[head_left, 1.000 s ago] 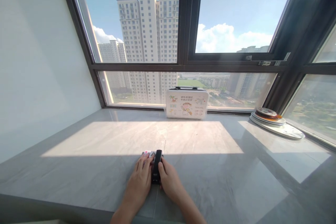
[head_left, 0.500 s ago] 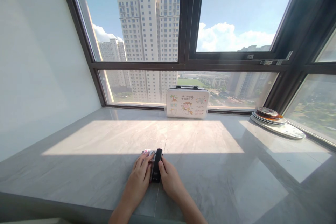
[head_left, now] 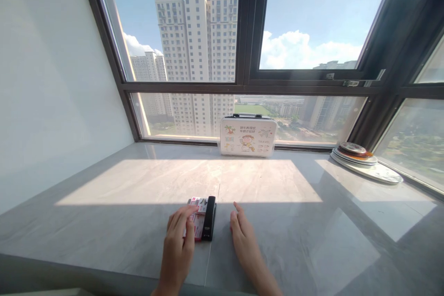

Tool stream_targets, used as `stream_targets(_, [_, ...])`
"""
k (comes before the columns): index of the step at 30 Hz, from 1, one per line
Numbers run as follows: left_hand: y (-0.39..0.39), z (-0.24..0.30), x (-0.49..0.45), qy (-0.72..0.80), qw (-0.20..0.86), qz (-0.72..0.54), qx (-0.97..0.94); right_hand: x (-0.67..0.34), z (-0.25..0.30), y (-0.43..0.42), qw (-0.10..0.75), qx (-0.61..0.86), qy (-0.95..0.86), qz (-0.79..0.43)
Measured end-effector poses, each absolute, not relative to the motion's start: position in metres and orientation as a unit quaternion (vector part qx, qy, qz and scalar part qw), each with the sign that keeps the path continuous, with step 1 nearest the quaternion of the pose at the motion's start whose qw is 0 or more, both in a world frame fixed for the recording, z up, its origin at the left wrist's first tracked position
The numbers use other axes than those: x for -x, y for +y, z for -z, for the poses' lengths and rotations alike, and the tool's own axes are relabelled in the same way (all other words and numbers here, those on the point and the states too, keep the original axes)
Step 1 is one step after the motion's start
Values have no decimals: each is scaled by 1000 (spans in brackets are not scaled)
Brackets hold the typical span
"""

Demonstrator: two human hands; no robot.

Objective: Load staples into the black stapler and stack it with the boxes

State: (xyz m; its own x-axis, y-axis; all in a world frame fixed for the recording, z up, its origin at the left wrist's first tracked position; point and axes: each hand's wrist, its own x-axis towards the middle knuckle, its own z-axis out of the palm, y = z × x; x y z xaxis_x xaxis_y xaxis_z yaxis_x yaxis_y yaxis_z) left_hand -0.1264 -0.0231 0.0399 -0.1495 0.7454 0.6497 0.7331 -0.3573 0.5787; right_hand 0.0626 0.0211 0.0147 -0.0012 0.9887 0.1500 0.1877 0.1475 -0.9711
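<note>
A black stapler (head_left: 208, 219) lies lengthwise on the grey marbled sill, pointing away from me. Against its left side are small white, red and pink printed boxes (head_left: 201, 206), partly hidden by my fingers. My left hand (head_left: 178, 236) is over these boxes with its fingers loosely stretched out; the fingertips seem to rest on them or hover just above, and I cannot tell which. To the right of the stapler, my right hand (head_left: 244, 238) is apart from it, fingers extended and holding nothing.
A white case with cartoon prints (head_left: 248, 136) stands upright against the window. Several stacked plates (head_left: 364, 159) sit at the right by the window frame. The sill (head_left: 138, 226) has a front edge near me, and a white wall (head_left: 58, 78) rises on the left.
My right hand has let go of the stapler and moved right, away from it. My left hand has drawn back slightly to the left, uncovering more of the printed boxes.
</note>
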Motion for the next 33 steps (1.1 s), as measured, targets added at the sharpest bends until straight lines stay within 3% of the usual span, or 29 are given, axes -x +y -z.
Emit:
stream_targets(4, [-34,-39,61,488,54,-424,-761,-107,-17,21,492,526,-594,-358])
stream_targets(13, [12,0,15,633,14,-235,-738,-169,-17,17,487,554,-584,-340])
stream_targets(33, [19,6,6,667,-38,-228,-708,-167,-24,11,463,550,-611,-333])
